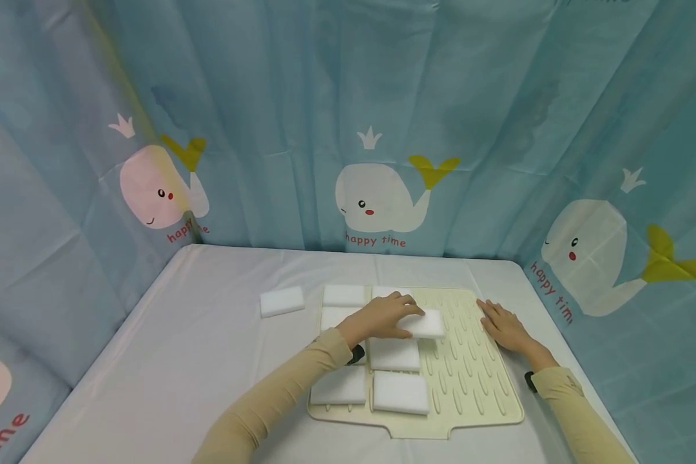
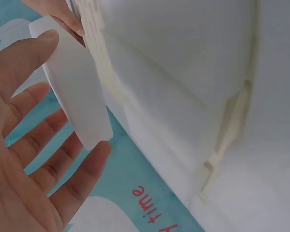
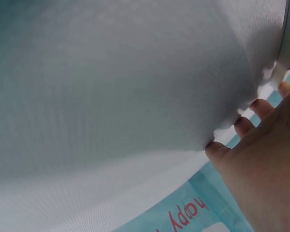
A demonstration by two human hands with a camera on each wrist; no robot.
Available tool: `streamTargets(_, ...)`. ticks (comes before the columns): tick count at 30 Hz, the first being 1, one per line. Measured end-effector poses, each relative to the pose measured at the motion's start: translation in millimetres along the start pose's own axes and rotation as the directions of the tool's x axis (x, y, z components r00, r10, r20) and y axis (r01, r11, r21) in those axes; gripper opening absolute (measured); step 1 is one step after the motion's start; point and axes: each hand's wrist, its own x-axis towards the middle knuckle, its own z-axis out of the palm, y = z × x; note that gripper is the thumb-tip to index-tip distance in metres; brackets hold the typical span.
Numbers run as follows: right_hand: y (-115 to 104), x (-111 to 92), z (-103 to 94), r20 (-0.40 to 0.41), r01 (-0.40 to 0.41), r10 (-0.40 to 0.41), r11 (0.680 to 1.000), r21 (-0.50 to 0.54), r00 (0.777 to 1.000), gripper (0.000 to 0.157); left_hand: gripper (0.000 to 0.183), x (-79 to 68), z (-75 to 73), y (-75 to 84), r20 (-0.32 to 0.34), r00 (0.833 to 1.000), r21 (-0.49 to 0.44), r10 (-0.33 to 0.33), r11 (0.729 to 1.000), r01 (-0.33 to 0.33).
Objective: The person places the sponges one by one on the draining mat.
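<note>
My left hand [image 1: 383,318] grips a white sponge block [image 1: 431,324] above the cream ridged drying mat [image 1: 470,367]. In the left wrist view the thumb and fingertips hold the sponge block [image 2: 77,82] by its edges. More white sponge blocks [image 1: 400,392] lie in two columns on the mat's left and middle; my left forearm covers part of them. At the mat's right edge my right hand [image 1: 507,328] rests with its fingers extended, touching the rim. The right wrist view shows that hand [image 3: 266,150] lying flat on white cloth by the edge.
One loose sponge block [image 1: 282,301] lies on the white tablecloth [image 1: 168,361], left of the mat. Bare ridges show on the mat's right part. A blue curtain [image 1: 301,129] with printed whales stands behind and beside the table.
</note>
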Motion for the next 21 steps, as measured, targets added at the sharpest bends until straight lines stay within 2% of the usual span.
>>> streamTargets(8,2.9,-0.7,2.2,0.002,0.006,-0.006,1.000,0.000,1.000,0.046,0.053,23.9,6.9,7.3,-0.030,1.000,0.036,0.003,0.999,-0.002)
streamTargets(21,0.6,0.4,0.1,-0.001,0.013,-0.013,1.000,0.017,1.000,0.046,0.054,47.6,18.9,17.8,0.002,1.000,0.023,-0.018,1.000,0.018)
